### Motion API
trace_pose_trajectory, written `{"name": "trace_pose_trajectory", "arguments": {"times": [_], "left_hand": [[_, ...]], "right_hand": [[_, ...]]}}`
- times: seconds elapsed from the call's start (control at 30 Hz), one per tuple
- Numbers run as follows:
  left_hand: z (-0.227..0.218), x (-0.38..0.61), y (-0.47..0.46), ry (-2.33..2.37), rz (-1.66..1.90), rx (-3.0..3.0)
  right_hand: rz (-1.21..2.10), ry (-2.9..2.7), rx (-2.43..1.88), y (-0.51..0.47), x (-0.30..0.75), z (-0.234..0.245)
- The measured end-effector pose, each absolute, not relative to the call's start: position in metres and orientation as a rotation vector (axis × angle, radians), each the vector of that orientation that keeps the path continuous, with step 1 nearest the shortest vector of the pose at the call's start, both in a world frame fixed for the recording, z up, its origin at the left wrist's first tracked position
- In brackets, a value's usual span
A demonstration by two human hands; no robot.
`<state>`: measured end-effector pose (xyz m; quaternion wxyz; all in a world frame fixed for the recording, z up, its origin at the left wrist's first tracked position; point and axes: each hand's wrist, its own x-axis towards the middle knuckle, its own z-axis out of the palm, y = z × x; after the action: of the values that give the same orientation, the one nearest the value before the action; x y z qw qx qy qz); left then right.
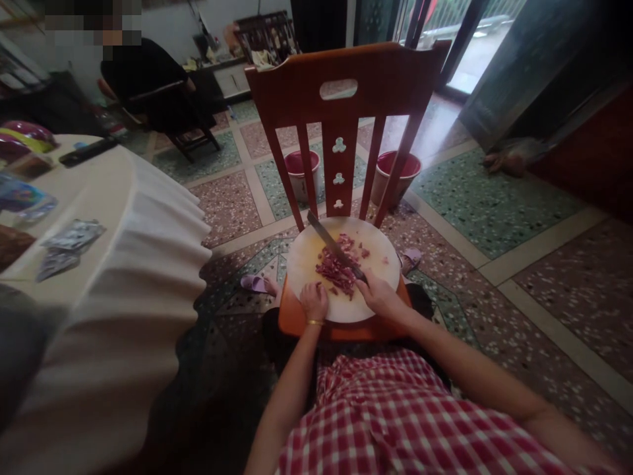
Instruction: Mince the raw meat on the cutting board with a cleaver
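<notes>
A round white cutting board (297,264) rests on the seat of a wooden chair (341,63) in front of me. Chopped dark red meat (331,267) is heaped at its middle, with small bits scattered around. My right hand (380,297) is wrapped round the handle of a kitchen knife (329,239), whose long blade slants up and left across the meat. At the board's near left part lies my left hand (314,301), fingers resting on the surface beside the meat, holding nothing; a gold bracelet circles that wrist.
Two buckets (302,173) (395,173) stand behind the chair on the patterned floor. To the left, a cloth-covered table (123,218) carries packets and a dark object. A person in black (148,79) sits on a chair further back. Glass doors (479,53) are at the far right.
</notes>
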<state>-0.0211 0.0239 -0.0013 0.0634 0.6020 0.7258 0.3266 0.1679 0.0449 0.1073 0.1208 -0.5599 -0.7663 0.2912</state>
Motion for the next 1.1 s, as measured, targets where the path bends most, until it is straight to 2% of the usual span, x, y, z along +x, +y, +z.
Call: {"name": "trace_pose_trajectory", "arguments": {"times": [0.17, 0.33, 0.5, 0.7, 0.87, 1.0, 1.1], "left_hand": [[0.001, -0.021, 0.024, 2.185, 0.969, 1.808], [0.000, -0.021, 0.023, 2.197, 0.956, 1.811], [0.004, -0.021, 0.023, 2.186, 0.951, 1.795], [0.001, -0.020, 0.023, 2.192, 0.953, 1.801], [0.001, -0.024, 0.024, 2.093, 1.076, 1.738], [0.019, -0.032, 0.036, 2.053, 1.314, 1.536], [0.038, -0.040, 0.049, 2.070, 1.442, 1.465]], "right_hand": [[0.988, -2.329, -1.733, 0.047, 0.167, 0.107], [0.799, -2.265, -1.644, 0.047, 0.168, 0.112], [0.919, -2.310, -1.786, 0.049, 0.170, 0.105], [0.720, -2.241, -1.707, 0.049, 0.175, 0.118], [0.860, -2.323, -1.864, 0.059, 0.178, 0.098], [0.815, -2.277, -1.741, 0.057, 0.188, 0.105], [0.900, -2.249, -1.622, 0.045, 0.194, 0.114]]}}
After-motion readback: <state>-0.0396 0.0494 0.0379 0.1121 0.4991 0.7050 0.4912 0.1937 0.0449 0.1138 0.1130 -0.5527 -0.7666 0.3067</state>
